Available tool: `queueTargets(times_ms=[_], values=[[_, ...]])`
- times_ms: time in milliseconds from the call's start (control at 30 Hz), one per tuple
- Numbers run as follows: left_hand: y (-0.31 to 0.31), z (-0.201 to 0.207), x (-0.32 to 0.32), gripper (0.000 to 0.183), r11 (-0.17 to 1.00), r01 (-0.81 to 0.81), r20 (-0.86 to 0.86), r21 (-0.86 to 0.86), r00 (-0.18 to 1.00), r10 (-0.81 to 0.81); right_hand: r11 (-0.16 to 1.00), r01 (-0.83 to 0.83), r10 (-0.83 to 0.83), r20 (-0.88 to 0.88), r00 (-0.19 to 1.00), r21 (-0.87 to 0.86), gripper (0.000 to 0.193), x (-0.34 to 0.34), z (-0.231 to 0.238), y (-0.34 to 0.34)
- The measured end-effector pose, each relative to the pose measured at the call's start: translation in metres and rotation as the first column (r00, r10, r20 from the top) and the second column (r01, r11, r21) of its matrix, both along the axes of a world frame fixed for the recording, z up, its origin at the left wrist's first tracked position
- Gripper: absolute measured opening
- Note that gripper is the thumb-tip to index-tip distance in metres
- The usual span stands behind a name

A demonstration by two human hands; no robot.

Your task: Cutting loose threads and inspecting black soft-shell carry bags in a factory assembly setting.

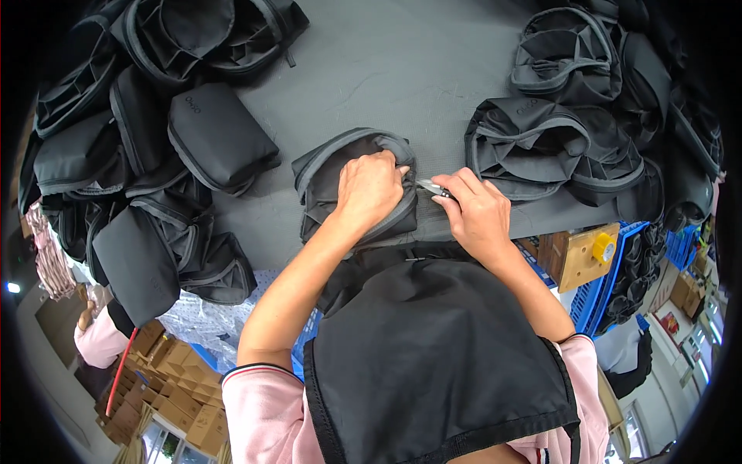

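Note:
A black fabric pouch (328, 174) with a grey-edged opening lies unzipped on the grey table in front of me. My left hand (369, 185) reaches into its mouth, fingers curled and gripping the fabric by the right rim. Just right of the pouch, my right hand (477, 213) is closed around a pair of small thread snips (434, 189). Their silvery tips point left, close to the pouch's edge. Whether the blades touch a thread or the cloth is too fine to make out.
Closed and open black pouches (220, 135) are heaped on the left of the grey table (371, 69). More open pouches (533, 147) pile up at the right. Below the table's right edge are a wooden block (576, 259) with yellow tape and a blue crate (610, 278). Cardboard boxes (182, 379) stand lower left.

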State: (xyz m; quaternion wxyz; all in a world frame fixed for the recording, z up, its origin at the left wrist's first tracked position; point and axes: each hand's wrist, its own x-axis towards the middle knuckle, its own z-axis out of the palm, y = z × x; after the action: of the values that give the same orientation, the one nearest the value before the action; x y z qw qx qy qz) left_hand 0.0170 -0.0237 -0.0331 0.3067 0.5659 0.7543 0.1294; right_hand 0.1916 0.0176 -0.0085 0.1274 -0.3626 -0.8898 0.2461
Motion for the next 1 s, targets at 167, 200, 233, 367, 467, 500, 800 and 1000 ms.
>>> queueTargets(times_ms=[167,200,233,367,467,500,800,1000], values=[[0.004,0.013,-0.003,0.028,0.997,-0.002,0.018,-0.077,1.0,0.003,0.875,0.182,-0.285,-0.173,0.943,-0.448,0.021,0.004,-0.009,0.0],[0.005,0.016,-0.005,0.029,0.992,0.056,0.053,-0.11,0.997,-0.05,0.797,0.192,-0.399,-0.26,0.879,-0.573,0.02,0.007,-0.01,0.001],[0.004,0.019,-0.007,0.03,0.983,0.114,0.094,-0.142,0.99,-0.101,0.697,0.172,-0.507,-0.308,0.805,-0.696,0.023,0.003,-0.004,0.003],[-0.003,0.018,-0.009,0.033,0.931,0.286,0.204,-0.228,0.949,-0.241,0.576,0.185,-0.413,-0.088,0.906,-0.796,0.037,-0.026,-0.016,0.013],[-0.008,0.017,-0.012,0.032,0.935,0.27,0.239,-0.229,0.947,-0.215,0.643,0.175,-0.378,-0.11,0.919,-0.745,0.034,-0.033,-0.025,0.008],[-0.006,0.018,-0.015,0.031,0.924,0.279,0.222,-0.261,0.949,-0.223,0.643,0.172,-0.376,-0.113,0.92,-0.746,0.034,-0.032,-0.027,0.009],[-0.018,0.01,-0.001,0.02,0.956,0.216,0.05,-0.199,0.976,-0.21,0.516,0.124,-0.441,-0.138,0.887,-0.848,0.02,-0.023,-0.03,0.002],[-0.013,0.013,-0.004,0.019,0.955,0.173,0.081,-0.241,0.984,-0.158,0.602,0.052,-0.436,-0.274,0.857,-0.797,0.025,-0.028,-0.041,-0.001]])
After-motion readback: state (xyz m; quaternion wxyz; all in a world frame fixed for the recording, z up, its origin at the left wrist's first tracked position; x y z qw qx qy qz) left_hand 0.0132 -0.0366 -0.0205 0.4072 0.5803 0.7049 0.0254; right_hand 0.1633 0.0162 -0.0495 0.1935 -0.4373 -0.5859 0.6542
